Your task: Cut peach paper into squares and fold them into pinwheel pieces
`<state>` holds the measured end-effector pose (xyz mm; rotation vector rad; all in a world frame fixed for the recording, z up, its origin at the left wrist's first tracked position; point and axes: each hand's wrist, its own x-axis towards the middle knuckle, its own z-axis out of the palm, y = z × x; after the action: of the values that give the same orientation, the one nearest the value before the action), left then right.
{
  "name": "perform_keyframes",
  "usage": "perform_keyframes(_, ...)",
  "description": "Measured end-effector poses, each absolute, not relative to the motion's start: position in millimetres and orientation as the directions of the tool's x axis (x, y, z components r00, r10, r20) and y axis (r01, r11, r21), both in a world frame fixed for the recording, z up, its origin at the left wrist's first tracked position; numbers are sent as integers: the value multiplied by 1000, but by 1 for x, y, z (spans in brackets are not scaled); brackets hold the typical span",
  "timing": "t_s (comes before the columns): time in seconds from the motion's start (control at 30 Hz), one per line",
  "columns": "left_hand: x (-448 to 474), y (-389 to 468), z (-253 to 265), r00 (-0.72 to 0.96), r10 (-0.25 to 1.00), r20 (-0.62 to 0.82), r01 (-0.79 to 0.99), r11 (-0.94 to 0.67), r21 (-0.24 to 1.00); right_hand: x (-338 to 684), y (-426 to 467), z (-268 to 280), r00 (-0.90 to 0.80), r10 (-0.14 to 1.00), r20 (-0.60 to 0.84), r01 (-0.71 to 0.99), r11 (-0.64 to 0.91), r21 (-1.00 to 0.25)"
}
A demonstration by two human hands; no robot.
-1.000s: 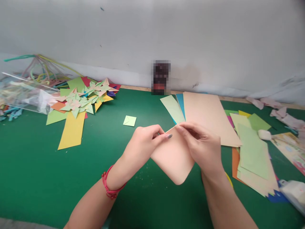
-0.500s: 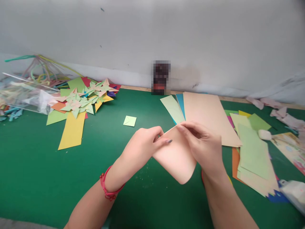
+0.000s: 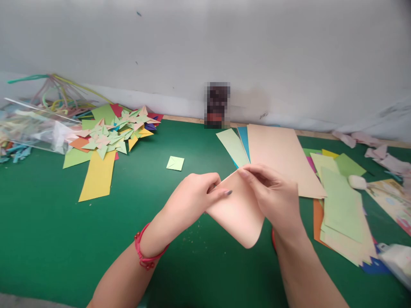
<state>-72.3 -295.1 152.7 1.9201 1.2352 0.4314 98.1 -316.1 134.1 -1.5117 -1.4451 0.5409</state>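
The left hand point(image 3: 192, 194) and right hand point(image 3: 275, 196) pinched 1 bent peach sheet point(image 3: 239, 218) between them; a clean crease seemed to need edges matched before pressing

The person's left forearm point(image 3: 118, 273) slants in from seven o'clock, the right forearm point(image 3: 303, 267) from five. The left hand point(image 3: 192, 196) bends its fingers, thumb point(image 3: 221, 196) extended toward three o'clock; close beside it, the right hand point(image 3: 274, 192) pinches, fingertips point(image 3: 244, 172) toward ten.
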Motion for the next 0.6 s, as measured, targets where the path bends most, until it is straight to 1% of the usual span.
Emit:
perform_keyframes(0.33, -75, -296, 151, 488, 860, -147, 593, -203, 779, 97, -318, 136, 190, 935, 301, 554, 151, -819)
perform_keyframes(0.5, -70, -297, 154, 472, 875, -107, 464, -143, 874, 96, -319, 139, 169, 938, 303, 557, 162, -814)
perform_keyframes(0.6, -68, -297, 155, 446, 893, -66, 415, -141, 899, 94, -319, 139, 138, 947, 289, 550, 169, -818)
